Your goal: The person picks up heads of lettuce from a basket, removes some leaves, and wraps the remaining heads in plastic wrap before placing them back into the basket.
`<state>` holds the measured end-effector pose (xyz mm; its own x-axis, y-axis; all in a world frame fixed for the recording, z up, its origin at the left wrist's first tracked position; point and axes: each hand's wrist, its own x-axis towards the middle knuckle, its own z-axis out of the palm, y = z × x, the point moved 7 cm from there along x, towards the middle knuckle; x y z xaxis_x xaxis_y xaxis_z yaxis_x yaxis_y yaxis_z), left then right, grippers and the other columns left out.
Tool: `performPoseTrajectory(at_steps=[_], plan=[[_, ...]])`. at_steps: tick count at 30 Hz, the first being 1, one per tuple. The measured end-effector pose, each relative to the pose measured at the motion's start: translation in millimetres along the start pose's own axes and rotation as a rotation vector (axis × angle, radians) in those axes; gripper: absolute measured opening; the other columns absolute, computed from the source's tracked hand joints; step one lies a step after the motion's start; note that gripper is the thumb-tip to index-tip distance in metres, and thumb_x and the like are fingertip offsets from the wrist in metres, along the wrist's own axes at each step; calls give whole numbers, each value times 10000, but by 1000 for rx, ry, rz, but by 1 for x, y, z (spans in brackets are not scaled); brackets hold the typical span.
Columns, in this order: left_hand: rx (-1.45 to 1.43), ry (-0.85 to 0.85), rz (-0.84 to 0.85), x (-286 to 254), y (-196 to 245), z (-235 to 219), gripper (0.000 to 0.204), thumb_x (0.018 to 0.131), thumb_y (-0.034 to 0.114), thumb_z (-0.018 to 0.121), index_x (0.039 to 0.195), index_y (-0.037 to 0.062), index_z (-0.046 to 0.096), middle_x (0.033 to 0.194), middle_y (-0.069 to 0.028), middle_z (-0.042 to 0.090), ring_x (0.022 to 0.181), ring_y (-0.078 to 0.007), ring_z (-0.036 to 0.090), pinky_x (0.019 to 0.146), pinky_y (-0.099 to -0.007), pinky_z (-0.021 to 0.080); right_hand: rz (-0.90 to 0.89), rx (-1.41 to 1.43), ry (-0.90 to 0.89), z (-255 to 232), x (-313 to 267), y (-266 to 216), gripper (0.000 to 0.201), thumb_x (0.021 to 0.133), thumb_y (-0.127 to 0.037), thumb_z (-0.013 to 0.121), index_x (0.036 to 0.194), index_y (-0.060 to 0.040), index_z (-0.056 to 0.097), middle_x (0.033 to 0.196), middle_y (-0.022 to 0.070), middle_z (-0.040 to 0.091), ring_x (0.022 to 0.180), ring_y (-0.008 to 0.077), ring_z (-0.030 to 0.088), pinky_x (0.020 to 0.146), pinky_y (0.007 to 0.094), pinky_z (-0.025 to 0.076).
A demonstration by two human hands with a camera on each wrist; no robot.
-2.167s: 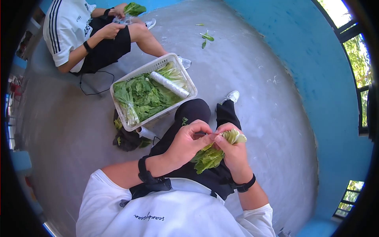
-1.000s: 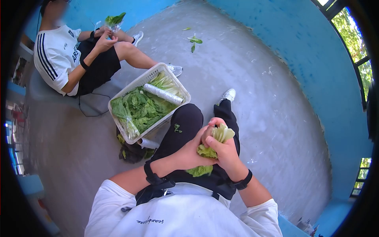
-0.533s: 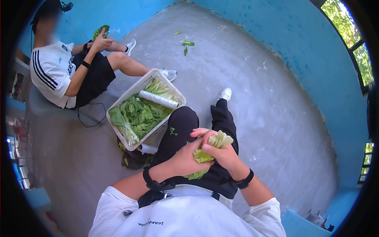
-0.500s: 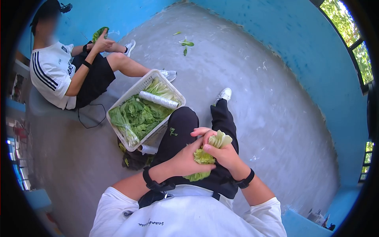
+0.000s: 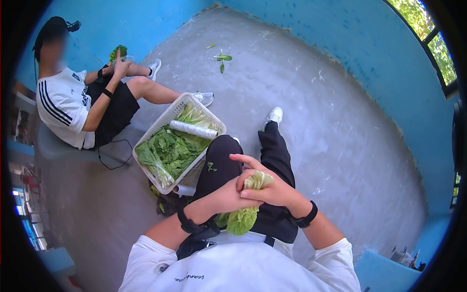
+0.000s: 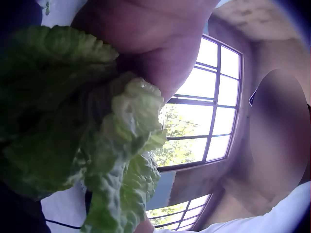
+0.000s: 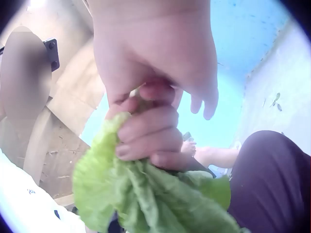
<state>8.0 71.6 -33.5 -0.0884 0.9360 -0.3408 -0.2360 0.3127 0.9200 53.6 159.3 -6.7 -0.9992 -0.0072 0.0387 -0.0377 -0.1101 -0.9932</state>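
Note:
Both hands hold one bunch of leafy greens (image 5: 243,221) over the wearer's lap, its pale stem ends (image 5: 258,180) up and its frilly leaves hanging below. My left hand (image 5: 226,197) grips the middle of the bunch; in the right wrist view its curled fingers (image 7: 148,136) wrap the greens. My right hand (image 5: 275,190) closes round the stem end, thumb across the front and one finger sticking out to the left. Crumpled leaves (image 6: 121,126) hang beneath the palm in the left wrist view. Where the two hands overlap, part of the bunch is hidden.
A white plastic basket (image 5: 141,168) of greens, with a roll of clear film (image 5: 193,129) on top, stands left of the wearer's knee. Another roll (image 5: 185,190) lies below it. A seated person (image 5: 63,107) handles greens at left. Loose leaves (image 5: 223,58) lie on the floor.
The fingertips met at the stem end at first; since then both hands have wrapped round the bunch. The head view has swung, showing more of the seated person.

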Motion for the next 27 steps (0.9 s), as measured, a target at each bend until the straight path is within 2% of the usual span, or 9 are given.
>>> performPoseTrajectory(at_steps=[5,7,9,11,15,16,20,23,27], plan=[[380,-95,-182,7,-5,-6,438,837,91,773,1235,25,601,1163,-109,669,1043,-175,675,882,-318,548,-135,-140,286,-24,-11,-36,625,830,-219,817,1379,-59,564,1565,181,418,1446,326,416,1161,432,339],[450,78,-35,1,25,-4,276,873,151,734,1106,35,642,972,-116,681,925,-254,698,780,-363,547,-346,-329,536,-40,-26,-64,688,799,-248,829,1396,-33,562,1508,168,505,1393,340,486,1153,437,370],[591,205,193,0,40,1,219,878,176,714,1046,45,663,886,-130,691,866,-319,701,731,-403,545,-359,-919,346,-9,-17,-96,603,840,-258,789,1367,-41,591,1418,153,593,1336,354,539,1120,449,420],[802,260,507,-4,37,11,235,853,165,713,1054,55,662,906,-148,701,868,-369,686,736,-439,543,-313,-867,234,0,-12,-82,444,890,-248,728,1280,-48,660,1320,142,658,1253,350,601,1050,450,486],[639,174,72,4,51,11,345,816,141,714,1140,69,618,931,-155,702,894,-384,685,755,-479,544,-269,-771,340,-28,-14,-97,383,903,-243,700,1231,-46,687,1295,146,670,1206,344,632,998,442,522],[627,197,412,4,52,13,400,808,125,717,1187,77,598,876,-171,688,843,-410,676,720,-491,530,-203,-741,231,-21,-12,-87,389,908,-242,692,1241,-43,679,1296,148,670,1207,349,631,1000,447,519],[625,145,165,7,56,14,381,805,107,716,1170,71,613,895,-170,697,858,-401,686,722,-484,534,-294,-773,291,-30,-9,-101,378,934,-259,656,1240,-38,673,1294,152,668,1216,367,616,1025,467,492],[683,200,540,6,56,21,357,802,93,712,1144,63,612,903,-173,697,867,-402,687,732,-474,541,-266,-730,168,-21,-8,-81,381,911,-242,651,1224,-26,676,1283,152,671,1199,371,615,1043,472,463],[546,172,112,9,70,19,306,814,75,705,1106,51,613,938,-182,706,907,-403,696,758,-461,549,-240,-626,347,-41,-13,-104,360,934,-229,625,1219,-15,675,1250,171,677,1176,373,621,1021,460,477]])
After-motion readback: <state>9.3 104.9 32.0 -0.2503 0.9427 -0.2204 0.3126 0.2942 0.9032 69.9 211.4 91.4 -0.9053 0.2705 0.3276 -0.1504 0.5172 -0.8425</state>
